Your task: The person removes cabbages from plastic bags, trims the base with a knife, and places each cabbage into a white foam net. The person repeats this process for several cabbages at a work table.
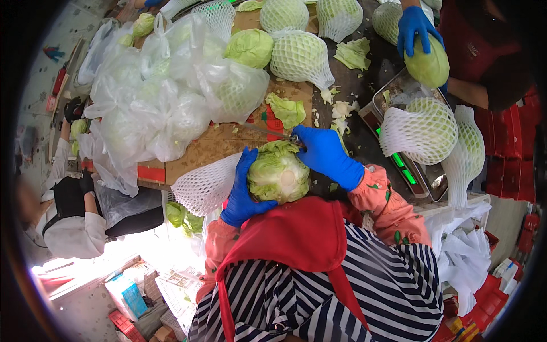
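Close to my chest, my left hand [250, 192] in a blue glove grips a cabbage [280, 173] by its left side. The pale cut stem end of the cabbage faces up toward me. My right hand [327, 154], gloved in blue too, is shut on a knife [269, 131] at the cabbage's far right edge. The thin blade points left beyond the cabbage; part of the handle is hidden in my fist. A white foam net sleeve [207, 186] lies just left of my left hand.
Bagged cabbages [149, 94] pile up at the left. Net-sleeved cabbages [299, 55] sit at the back, near loose leaves [286, 110]. A weighing scale [438, 181] stands right, with a sleeved cabbage [421, 130] on it. Beyond, a co-worker's blue-gloved hand [419, 32] holds another cabbage. Another person [77, 213] is at left.
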Tool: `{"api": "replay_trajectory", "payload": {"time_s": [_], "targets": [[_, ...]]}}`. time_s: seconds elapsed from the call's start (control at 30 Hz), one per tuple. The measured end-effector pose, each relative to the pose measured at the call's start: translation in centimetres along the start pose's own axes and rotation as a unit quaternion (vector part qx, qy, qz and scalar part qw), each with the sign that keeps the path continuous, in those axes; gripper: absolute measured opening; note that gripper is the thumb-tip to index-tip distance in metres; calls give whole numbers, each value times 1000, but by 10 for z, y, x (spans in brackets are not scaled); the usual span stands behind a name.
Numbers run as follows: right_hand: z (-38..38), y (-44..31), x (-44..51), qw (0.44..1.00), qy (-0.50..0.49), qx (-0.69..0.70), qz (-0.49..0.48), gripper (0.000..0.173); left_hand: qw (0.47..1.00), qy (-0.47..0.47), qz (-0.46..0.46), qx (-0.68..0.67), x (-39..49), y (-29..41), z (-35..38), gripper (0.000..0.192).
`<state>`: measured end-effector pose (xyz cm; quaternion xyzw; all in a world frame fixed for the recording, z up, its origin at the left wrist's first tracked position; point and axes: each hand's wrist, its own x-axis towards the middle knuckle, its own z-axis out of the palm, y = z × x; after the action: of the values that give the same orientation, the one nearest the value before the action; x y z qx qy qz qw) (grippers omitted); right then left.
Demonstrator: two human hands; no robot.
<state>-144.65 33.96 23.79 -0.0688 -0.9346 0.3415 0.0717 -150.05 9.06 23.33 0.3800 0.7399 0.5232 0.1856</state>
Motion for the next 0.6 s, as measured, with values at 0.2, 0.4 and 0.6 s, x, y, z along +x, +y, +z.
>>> {"api": "replay_trajectory", "payload": {"time_s": [0.2,0.4,0.6], "targets": [[19,62,22,993,70,25,92,26,998,3,5,-55,-15,-8,-1,114],[18,38,-14,962,257,6,92,34,986,44,-66,-144,-29,-8,-6,118],[20,-19,-28,890,-2,415,190,50,977,93,-19,-191,-17,-16,7,106]]}}
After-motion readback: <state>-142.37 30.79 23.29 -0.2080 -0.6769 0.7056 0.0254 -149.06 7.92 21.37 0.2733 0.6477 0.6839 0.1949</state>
